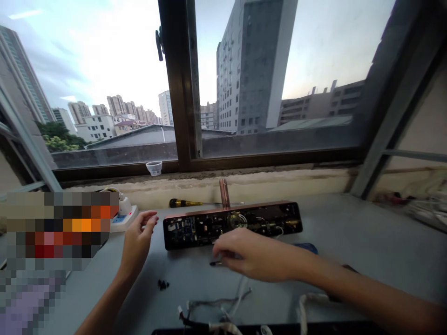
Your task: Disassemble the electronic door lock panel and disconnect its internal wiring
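Note:
Across the middle lies a long black housing [200, 230] with a copper-coloured edge, its open face showing circuit boards and wires. A copper-coloured tube [224, 193] rises behind it. My right hand [235, 253] is in front of the housing, its fingers closed around a slim object [215, 264] whose dark tip points left; most of it is hidden. To the left of the housing, my left hand [139, 235] is raised with fingers slightly bent and apart, and I see nothing in it. Several small black pieces [163, 284] lie on the table between my arms.
A screwdriver [185, 203] lies behind the housing. At the left stands a white power strip [125, 218] with a plug. Loose cables [213, 302] and another black part [335, 328] are at the front edge. A clear plastic cup [154, 168] sits on the windowsill.

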Motion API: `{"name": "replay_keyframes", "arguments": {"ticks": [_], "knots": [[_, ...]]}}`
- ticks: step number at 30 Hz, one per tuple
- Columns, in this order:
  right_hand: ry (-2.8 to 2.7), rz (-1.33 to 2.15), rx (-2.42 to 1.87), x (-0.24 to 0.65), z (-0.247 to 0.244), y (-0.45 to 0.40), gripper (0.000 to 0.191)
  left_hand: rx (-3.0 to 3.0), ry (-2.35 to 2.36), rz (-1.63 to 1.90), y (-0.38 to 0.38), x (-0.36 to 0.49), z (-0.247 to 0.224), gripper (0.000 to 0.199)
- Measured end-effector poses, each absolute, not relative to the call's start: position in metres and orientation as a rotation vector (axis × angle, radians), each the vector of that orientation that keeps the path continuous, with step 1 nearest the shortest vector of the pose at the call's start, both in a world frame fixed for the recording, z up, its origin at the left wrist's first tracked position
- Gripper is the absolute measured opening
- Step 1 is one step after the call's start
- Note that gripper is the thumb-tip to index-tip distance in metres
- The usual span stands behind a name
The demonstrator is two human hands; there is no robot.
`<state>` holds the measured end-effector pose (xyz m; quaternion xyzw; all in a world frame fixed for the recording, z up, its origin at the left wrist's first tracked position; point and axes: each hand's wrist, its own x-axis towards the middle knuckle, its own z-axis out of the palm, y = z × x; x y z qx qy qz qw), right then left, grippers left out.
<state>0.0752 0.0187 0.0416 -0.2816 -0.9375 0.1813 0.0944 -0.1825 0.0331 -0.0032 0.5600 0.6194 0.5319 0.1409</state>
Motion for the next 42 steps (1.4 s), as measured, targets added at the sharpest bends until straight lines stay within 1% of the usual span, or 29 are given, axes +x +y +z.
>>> {"name": "replay_keyframes", "arguments": {"ticks": [3, 5, 10, 13, 17, 21, 24, 29, 31, 34, 37, 40, 42], "knots": [[-2.851, 0.536, -0.841, 0.089, 0.039, 0.028, 0.026, 1.638, 1.783, 1.532, 0.031, -0.179, -0.003, 0.036], [-2.897, 0.563, -0.776, 0.092, 0.036, 0.027, 0.027, 1.651, 1.788, 1.520, 0.031, -0.177, -0.004, 0.036], [-3.054, 0.485, -0.548, 0.082, 0.029, 0.013, 0.018, 1.655, 1.801, 1.530, 0.034, -0.178, -0.006, 0.035], [-3.095, 0.448, -0.449, 0.074, 0.022, 0.008, 0.016, 1.662, 1.805, 1.496, 0.034, -0.179, -0.007, 0.035], [-3.058, 0.459, -0.507, 0.069, 0.016, 0.007, 0.004, 1.665, 1.786, 1.448, 0.034, -0.178, -0.008, 0.035], [-2.946, 0.614, -0.585, 0.070, 0.020, 0.009, 0.008, 1.673, 1.823, 1.506, 0.031, -0.176, -0.005, 0.033], [-2.817, 0.732, -0.678, 0.071, 0.024, 0.014, 0.005, 1.682, 1.850, 1.568, 0.029, -0.175, -0.002, 0.031], [-2.617, 1.040, -0.870, 0.070, 0.024, 0.031, 0.012, 1.739, 1.850, 1.537, 0.025, -0.172, 0.001, 0.028], [-2.523, 1.110, -0.929, 0.070, 0.022, 0.038, 0.016, 1.746, 1.850, 1.526, 0.024, -0.171, 0.002, 0.028], [-2.373, 1.110, -1.033, 0.072, 0.016, 0.047, 0.026, 1.737, 1.846, 1.524, 0.025, -0.170, 0.002, 0.027], [-2.225, 1.030, -1.083, 0.072, 0.010, 0.052, 0.033, 1.743, 1.842, 1.526, 0.026, -0.170, 0.001, 0.025], [-2.153, 1.005, -1.041, 0.070, 0.010, 0.052, 0.036, 1.788, 1.872, 1.551, 0.024, -0.170, 0.000, 0.023], [-2.147, 1.039, -1.001, 0.067, 0.013, 0.051, 0.035, 1.871, 1.895, 1.598, 0.021, -0.168, 0.001, 0.020]]}}
